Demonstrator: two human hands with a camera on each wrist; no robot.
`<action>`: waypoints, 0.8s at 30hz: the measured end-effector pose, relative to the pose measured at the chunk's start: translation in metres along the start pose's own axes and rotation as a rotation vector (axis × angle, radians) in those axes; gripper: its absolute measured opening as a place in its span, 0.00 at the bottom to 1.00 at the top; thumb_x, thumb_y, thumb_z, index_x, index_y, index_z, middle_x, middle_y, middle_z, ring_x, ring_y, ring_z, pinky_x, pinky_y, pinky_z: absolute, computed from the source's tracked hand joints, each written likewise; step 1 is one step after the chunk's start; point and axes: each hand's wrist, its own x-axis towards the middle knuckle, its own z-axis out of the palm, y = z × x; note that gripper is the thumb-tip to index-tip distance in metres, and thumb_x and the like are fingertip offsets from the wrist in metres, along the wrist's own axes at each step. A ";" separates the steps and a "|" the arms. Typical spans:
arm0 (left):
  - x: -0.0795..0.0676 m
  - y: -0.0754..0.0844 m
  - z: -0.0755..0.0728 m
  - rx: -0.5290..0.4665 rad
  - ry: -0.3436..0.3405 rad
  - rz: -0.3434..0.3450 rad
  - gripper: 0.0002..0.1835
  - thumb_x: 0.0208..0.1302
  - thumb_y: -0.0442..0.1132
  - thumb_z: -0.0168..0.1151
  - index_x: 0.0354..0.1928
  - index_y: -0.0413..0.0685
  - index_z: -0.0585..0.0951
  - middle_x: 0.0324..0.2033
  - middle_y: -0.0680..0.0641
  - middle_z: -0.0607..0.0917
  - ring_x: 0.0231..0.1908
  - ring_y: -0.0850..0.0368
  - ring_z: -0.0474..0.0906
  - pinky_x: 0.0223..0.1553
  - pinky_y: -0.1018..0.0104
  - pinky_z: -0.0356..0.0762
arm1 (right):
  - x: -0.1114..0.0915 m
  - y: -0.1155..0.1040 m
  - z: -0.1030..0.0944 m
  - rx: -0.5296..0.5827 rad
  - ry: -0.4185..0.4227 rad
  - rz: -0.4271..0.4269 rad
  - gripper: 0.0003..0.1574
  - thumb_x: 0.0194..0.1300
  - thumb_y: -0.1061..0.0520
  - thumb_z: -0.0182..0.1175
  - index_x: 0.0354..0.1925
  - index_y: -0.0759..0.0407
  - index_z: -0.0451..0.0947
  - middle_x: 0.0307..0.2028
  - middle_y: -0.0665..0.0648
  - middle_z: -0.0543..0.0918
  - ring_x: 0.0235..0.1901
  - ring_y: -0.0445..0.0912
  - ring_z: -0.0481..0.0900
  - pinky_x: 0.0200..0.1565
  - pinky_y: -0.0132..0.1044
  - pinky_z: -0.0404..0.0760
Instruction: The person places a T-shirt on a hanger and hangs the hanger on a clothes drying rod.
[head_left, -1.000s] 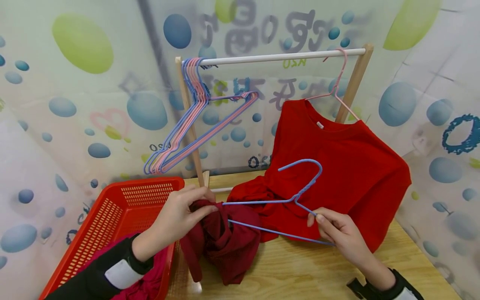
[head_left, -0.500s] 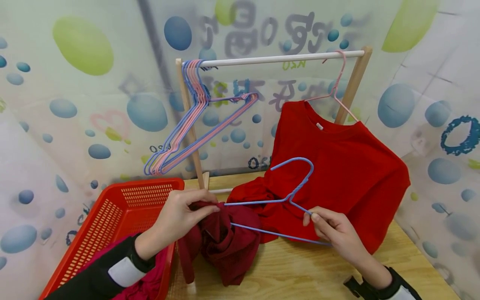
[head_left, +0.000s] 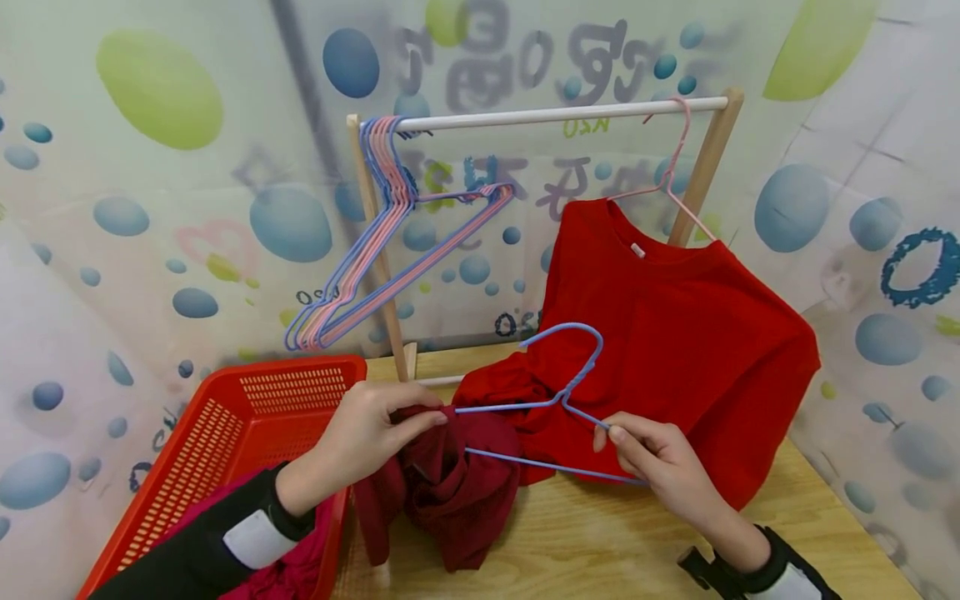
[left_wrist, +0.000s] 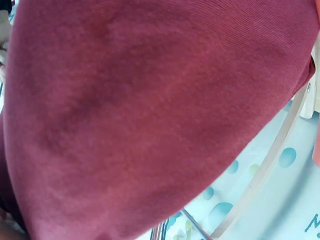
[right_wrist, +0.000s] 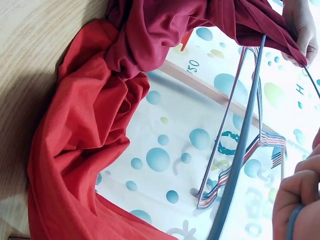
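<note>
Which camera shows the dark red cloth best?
The head camera: most of the dark red cloth, pinched by the left hand, fits in. The left wrist camera shows only a close-up; the right wrist camera shows folds cut off at the top.

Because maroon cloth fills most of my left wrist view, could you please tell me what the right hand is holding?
Observer: In the head view, the right hand grips a blue hanger by one sloping arm.
Operator: Thank you. Where does the blue hanger's other arm go?
Observer: Into the maroon garment, close to where the left hand pinches it.
Operator: And is any garment hung on the white rail, please?
Observer: Yes, a red top hangs there on a pink hanger, near the end on the right.
</note>
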 end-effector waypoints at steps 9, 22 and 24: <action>0.001 -0.006 0.000 0.042 -0.028 -0.024 0.06 0.62 0.44 0.64 0.37 0.54 0.87 0.33 0.60 0.86 0.32 0.71 0.80 0.31 0.75 0.73 | 0.010 -0.002 0.005 -0.074 0.035 0.021 0.16 0.70 0.70 0.44 0.37 0.55 0.76 0.13 0.47 0.59 0.13 0.36 0.55 0.15 0.30 0.57; 0.003 -0.010 0.002 0.048 -0.024 -0.057 0.08 0.62 0.46 0.63 0.37 0.54 0.87 0.33 0.59 0.86 0.34 0.70 0.82 0.32 0.74 0.74 | 0.017 0.000 0.008 -0.110 0.045 0.045 0.15 0.70 0.68 0.46 0.37 0.53 0.76 0.14 0.48 0.60 0.14 0.38 0.56 0.16 0.30 0.59; 0.004 -0.011 0.003 0.051 -0.017 -0.055 0.08 0.62 0.46 0.64 0.37 0.54 0.87 0.33 0.58 0.87 0.33 0.70 0.82 0.32 0.74 0.74 | 0.017 0.000 0.009 -0.105 0.048 0.046 0.15 0.71 0.68 0.46 0.37 0.53 0.76 0.14 0.48 0.60 0.14 0.38 0.56 0.16 0.31 0.59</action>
